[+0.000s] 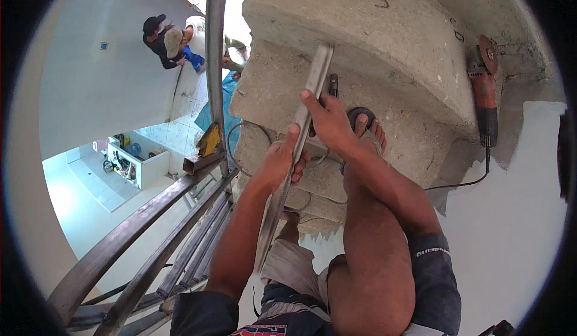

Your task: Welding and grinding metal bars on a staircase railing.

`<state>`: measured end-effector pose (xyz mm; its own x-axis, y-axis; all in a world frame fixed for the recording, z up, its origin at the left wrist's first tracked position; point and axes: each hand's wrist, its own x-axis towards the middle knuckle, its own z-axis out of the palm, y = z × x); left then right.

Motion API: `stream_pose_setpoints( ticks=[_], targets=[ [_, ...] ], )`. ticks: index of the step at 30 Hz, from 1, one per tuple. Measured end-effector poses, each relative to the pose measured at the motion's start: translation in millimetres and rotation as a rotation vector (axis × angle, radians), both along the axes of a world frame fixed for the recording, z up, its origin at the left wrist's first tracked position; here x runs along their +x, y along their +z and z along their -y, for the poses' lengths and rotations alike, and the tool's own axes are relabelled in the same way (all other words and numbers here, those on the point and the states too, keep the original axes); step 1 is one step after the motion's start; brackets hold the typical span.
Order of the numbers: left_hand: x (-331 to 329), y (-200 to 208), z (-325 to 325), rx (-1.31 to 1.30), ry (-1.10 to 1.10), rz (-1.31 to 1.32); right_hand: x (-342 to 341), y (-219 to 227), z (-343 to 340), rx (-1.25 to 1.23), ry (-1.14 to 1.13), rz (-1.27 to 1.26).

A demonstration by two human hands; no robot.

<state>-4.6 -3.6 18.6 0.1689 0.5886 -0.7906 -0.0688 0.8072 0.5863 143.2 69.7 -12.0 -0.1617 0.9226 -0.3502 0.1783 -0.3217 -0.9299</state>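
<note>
A long grey metal bar [314,82] runs slantwise in front of me, its far end by a rough concrete step [270,78] and its near end beside my knees. My left hand [281,160] is wrapped round the bar near its middle, thumb along the top. Farther up, my right hand [327,120] grips the same bar, thumb stretched along it. Just beyond the right hand lies a small black-handled tool [333,85] on the step, partly hidden. My sandalled foot [363,123] rests on the concrete beside that hand.
A red-and-black angle grinder [484,99] leans on the right, its cord [463,184] trailing left. Metal railing bars [129,234] and an upright post [215,54] line the drop on the left; a yellow piece [208,140] sits there. Two people [171,42] are below.
</note>
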Motion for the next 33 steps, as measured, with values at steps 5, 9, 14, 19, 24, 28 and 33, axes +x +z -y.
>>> stream_pose_setpoints(
  ticks=[5,9,14,19,24,28,33],
  targets=[
    [1.3,-3.8,4.3,-0.008,-0.064,-0.038,10.7,19.8,3.4,-0.19,-0.025,0.088],
    [7.2,2.2,-9.2,0.116,-0.015,0.119,12.5,37.8,-6.9,-0.102,-0.048,0.01],
    [7.2,7.2,-7.2,0.117,0.063,0.15,5.1,29.5,4.4,0.027,0.012,-0.026],
    [4.6,-4.0,8.5,0.07,0.049,0.106,8.1,24.9,17.8,-0.249,0.092,-0.016],
    [-0.4,12.3,-7.8,-0.015,0.001,0.057,5.7,14.7,8.9,-0.256,0.022,0.097],
    [2.8,28.7,-3.8,0.052,0.049,0.06,5.8,5.3,9.3,-0.332,-0.153,-0.167],
    [8.1,-20.3,4.8,0.29,-0.027,-0.189,7.1,5.7,5.8,-0.434,-0.101,-0.227]
  ],
)
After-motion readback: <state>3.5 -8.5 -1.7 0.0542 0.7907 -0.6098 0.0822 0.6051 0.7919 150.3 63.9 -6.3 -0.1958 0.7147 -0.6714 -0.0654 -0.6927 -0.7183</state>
